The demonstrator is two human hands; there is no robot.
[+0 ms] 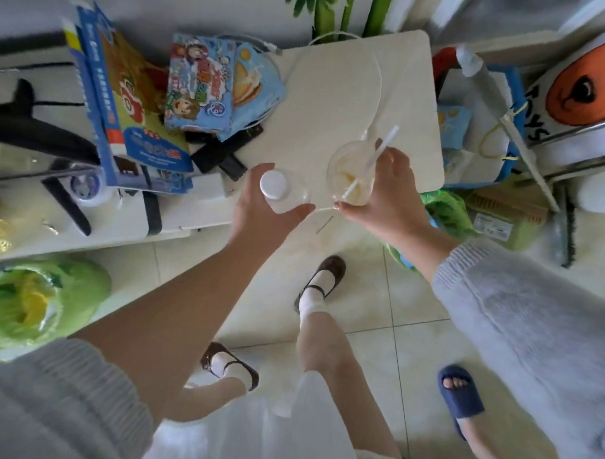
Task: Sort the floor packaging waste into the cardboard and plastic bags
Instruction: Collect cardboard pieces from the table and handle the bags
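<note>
My left hand (257,207) grips a clear plastic bottle (288,196) with a white cap, held over the front edge of a cream board. My right hand (388,194) holds a clear plastic cup (351,176) with a white straw and a yellowish rest in it, just right of the bottle. A green plastic bag (34,299) lies open at lower left. Another green bag (445,210) sits behind my right wrist, partly hidden.
A cream board (336,93) lies ahead. Blue printed cartons (127,106) and snack wrappers (210,85) pile at its left, black items beside them. A cardboard box (504,212) and a blue bag stand at right. Another person's foot in a blue slipper (460,396) is on the tiles.
</note>
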